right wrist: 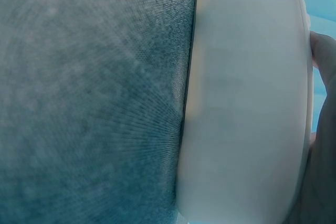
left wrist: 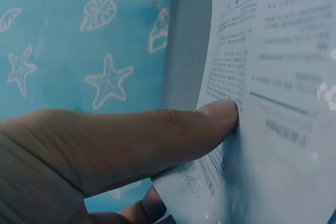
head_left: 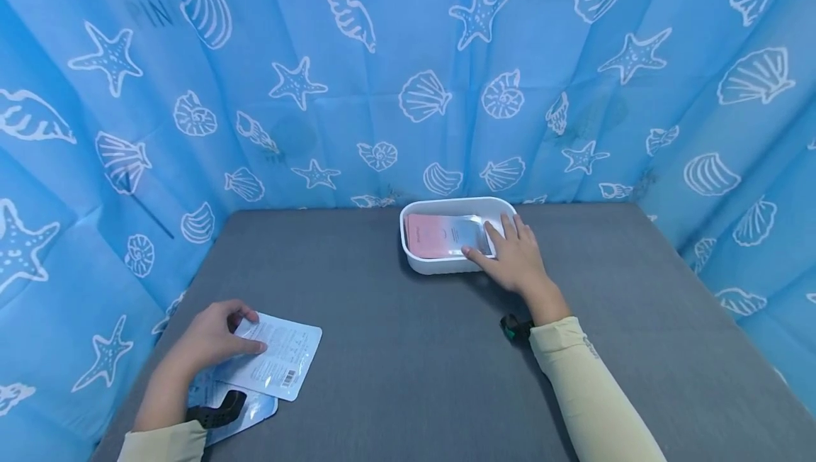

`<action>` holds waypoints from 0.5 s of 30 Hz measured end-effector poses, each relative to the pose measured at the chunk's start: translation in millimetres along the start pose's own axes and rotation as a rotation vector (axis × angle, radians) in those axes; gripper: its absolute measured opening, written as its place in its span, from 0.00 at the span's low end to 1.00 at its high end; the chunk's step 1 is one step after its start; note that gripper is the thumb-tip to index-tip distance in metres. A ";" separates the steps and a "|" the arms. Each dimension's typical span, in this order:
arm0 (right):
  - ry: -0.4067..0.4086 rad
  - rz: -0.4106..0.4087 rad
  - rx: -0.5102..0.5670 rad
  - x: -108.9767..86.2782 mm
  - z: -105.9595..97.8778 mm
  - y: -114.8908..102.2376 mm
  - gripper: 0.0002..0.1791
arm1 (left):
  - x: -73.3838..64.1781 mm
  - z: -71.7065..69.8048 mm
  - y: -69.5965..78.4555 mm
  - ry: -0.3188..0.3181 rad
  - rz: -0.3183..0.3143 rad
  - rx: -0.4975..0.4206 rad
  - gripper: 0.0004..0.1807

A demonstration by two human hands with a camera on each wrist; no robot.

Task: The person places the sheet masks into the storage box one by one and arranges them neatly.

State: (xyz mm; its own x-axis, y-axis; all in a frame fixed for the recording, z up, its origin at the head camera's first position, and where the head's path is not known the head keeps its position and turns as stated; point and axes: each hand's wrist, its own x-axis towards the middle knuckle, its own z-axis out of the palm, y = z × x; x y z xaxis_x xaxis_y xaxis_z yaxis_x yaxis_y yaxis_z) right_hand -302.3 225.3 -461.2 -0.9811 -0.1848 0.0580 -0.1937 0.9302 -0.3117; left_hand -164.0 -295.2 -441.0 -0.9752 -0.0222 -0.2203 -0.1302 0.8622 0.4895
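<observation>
My left hand [head_left: 213, 334] pinches a white sheet-mask sachet [head_left: 287, 348] covered in small print and a barcode. In the left wrist view the thumb [left wrist: 178, 135] lies across the printed face of this sachet [left wrist: 283, 93], with fingertips partly visible behind its edge. Under it, on the table, lies a second, bluish sachet [head_left: 245, 416]. My right hand [head_left: 513, 256] reaches over the right end of a white plastic basket [head_left: 440, 266], fingers spread and extended. Inside the basket lies a pink-to-blue packet [head_left: 440, 235], close to the right thumb. The right wrist view mostly shows the basket's side wall [right wrist: 247, 98].
A grey cloth-covered table [head_left: 370, 363] spreads between the hands, and the basket stands near its back edge. Blue curtains [head_left: 382, 44] with white shells and starfish enclose the back and sides. Dark straps [head_left: 219, 411] sit at both wrists.
</observation>
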 end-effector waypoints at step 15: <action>0.012 -0.012 0.005 -1.6 0.6 -0.6 0.56 | 13.8 25.5 42.9 0.062 0.095 -0.123 0.28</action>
State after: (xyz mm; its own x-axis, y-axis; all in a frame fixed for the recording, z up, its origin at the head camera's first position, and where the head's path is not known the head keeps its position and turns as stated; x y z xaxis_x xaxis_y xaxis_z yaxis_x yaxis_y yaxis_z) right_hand -300.6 224.9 -461.6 -0.9787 -0.1917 0.0734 -0.2051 0.9265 -0.3156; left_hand -178.5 -245.6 -444.5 -0.9929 0.0223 -0.1172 -0.0537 0.7936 0.6060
